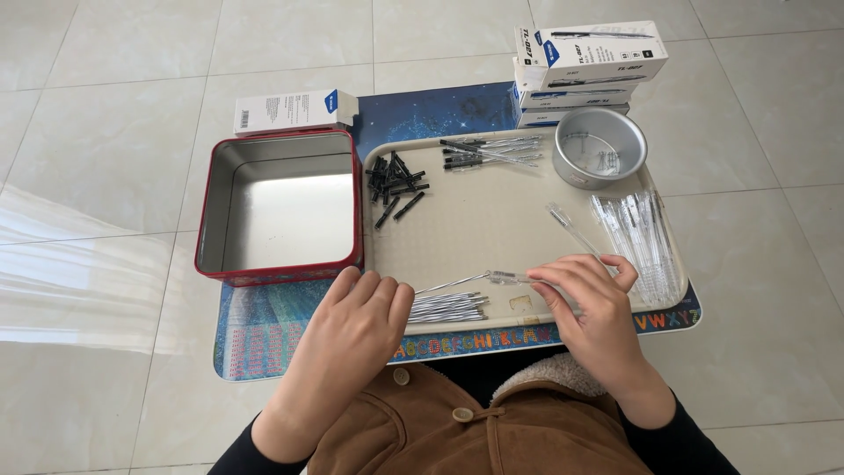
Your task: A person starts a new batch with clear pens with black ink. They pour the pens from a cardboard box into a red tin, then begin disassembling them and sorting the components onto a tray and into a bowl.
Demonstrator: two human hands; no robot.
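Thin silver pen refill pinched at its clear tip by the right hand, low over the beige plastic tray. Left hand lies relaxed, fingers curled, touching the refill pile; red tin sits left

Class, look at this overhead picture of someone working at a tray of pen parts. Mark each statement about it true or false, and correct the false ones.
1. The red-rimmed tin left of the tray is full of pen caps. False: it is empty; the black caps lie on the tray.
2. The right hand pinches one end of a thin refill. True.
3. The round metal bowl sits at the tray's far right corner. True.
4. The clear pen barrels lie on the tray's left side. False: they lie on the right.
5. The left hand rests by a bundle of refills. True.
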